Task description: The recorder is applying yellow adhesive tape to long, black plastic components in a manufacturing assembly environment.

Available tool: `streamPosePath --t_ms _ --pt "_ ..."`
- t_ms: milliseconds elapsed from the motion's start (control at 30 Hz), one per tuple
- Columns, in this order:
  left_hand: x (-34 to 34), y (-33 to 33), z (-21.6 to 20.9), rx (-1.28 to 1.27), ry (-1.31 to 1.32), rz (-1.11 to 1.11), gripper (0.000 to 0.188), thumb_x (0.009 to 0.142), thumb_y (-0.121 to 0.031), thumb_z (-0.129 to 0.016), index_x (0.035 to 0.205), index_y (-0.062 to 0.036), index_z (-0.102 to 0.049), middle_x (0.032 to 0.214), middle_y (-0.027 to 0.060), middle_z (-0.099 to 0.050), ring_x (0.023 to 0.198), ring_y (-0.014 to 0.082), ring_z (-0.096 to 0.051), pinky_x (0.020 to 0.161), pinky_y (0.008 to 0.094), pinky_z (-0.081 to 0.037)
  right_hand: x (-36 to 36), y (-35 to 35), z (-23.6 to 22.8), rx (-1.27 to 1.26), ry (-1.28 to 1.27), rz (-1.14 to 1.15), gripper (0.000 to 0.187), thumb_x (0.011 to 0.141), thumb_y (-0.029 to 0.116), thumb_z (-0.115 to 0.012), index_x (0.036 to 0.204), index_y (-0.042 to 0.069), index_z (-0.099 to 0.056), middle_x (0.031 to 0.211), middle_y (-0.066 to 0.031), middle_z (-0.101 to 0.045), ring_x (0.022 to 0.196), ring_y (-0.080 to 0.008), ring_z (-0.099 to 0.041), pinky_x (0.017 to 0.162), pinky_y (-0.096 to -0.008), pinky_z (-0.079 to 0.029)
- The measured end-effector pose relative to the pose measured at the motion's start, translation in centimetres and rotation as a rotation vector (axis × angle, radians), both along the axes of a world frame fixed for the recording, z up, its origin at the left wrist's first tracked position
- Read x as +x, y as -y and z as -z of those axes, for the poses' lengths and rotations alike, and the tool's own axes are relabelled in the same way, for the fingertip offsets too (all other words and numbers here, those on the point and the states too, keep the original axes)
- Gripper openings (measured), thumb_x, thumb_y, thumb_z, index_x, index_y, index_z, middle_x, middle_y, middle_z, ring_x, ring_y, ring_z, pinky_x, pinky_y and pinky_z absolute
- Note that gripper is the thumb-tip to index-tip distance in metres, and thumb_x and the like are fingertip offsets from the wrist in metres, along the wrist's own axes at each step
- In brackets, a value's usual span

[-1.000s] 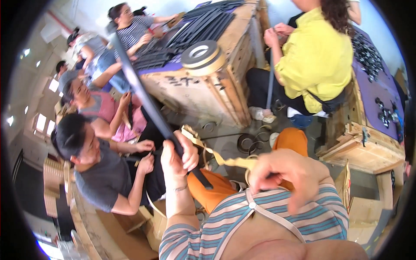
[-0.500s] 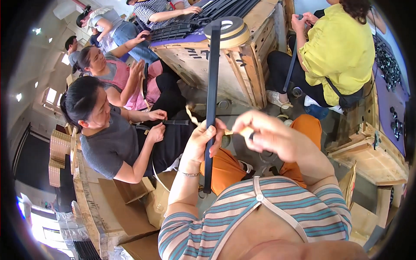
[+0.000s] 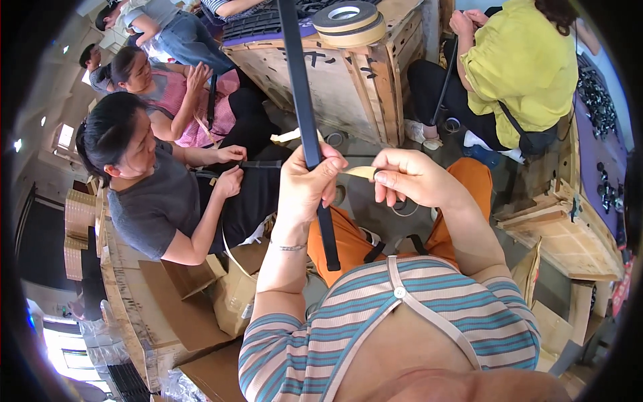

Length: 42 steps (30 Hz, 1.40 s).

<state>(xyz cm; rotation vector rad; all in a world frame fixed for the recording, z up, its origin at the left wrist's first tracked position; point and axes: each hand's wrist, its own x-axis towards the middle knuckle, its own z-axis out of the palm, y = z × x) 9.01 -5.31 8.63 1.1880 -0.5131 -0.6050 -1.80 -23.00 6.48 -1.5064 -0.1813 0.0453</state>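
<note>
My left hand (image 3: 303, 175) is closed round a long, flat black bar (image 3: 305, 100), which stands up at a tilt and runs out of the top of the view. A narrow pale-yellow strip (image 3: 360, 172), like tape, stretches from the left fingers to my right hand (image 3: 418, 179). The right thumb and fingers pinch the strip's other end, beside a small dark piece I cannot make out. More yellow strip (image 3: 287, 136) sticks out on the far side of my left hand. Whether the strip touches the bar is hidden by the fingers.
Rolls of tape (image 3: 348, 25) lie stacked on a wooden crate (image 3: 335, 74) ahead. Close on my left sits a co-worker in grey (image 3: 154, 194); another in yellow (image 3: 516, 74) sits at the far right. Cardboard boxes (image 3: 177, 308) stand at the left, a wooden crate (image 3: 562, 241) at the right.
The right hand, blurred by motion before, is now sharp and pinches the strip. The bar has moved up and left and leans more. The whole view has shifted slightly.
</note>
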Motion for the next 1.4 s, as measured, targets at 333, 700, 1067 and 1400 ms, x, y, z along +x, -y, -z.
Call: streamPosePath --t_ms 333,700,1067,1400 --pt "0.9 -0.9 1.3 0.092 0.073 -0.123 0.008 0.083 -0.005 -0.059 0.085 0.0007 -0.054 0.079 0.0128 -0.062 0.038 0.0056 -0.041 0.033 0.0195 -0.033 1.0 0.0 1.1 0.455 -0.058 -0.069 0.029 0.092 0.023 -0.046 0.104 0.0 -0.059 0.063 0.0049 -0.041 0.053 -0.0026 -0.031 0.046 -0.0163 -0.025" --pt "1.0 -1.4 -0.2 -0.22 0.107 -0.004 0.007 0.084 0.002 -0.053 0.091 0.0002 -0.051 0.097 0.0196 -0.059 0.037 0.0054 -0.037 0.032 0.0177 -0.032 1.7 -0.2 3.7 0.077 -0.091 0.091 0.011 0.086 0.01 -0.057 0.089 0.0 -0.054 0.073 -0.0007 -0.053 0.062 -0.0052 -0.049 0.054 -0.0194 -0.04" --pt "1.7 -3.1 1.6 -0.205 0.084 -0.059 0.009 0.082 0.003 -0.052 0.091 -0.0007 -0.052 0.099 0.0196 -0.059 0.038 0.0066 -0.039 0.032 0.0183 -0.033 2.3 -0.6 3.9 -0.633 0.26 0.757 0.017 0.089 0.012 -0.045 0.094 -0.002 -0.052 0.082 -0.0156 -0.056 0.075 -0.0349 -0.058 0.067 -0.0372 -0.047" --pt "2.3 -3.5 3.0 0.053 0.133 -0.169 0.016 0.08 -0.004 -0.06 0.096 -0.0015 -0.057 0.078 0.0062 -0.058 0.041 0.005 -0.042 0.034 0.0184 -0.033 2.6 -1.3 2.0 -0.047 0.257 0.585 0.019 0.087 0.006 -0.052 0.104 0.0 -0.056 0.092 -0.0089 -0.058 0.077 -0.013 -0.055 0.069 -0.0244 -0.042"
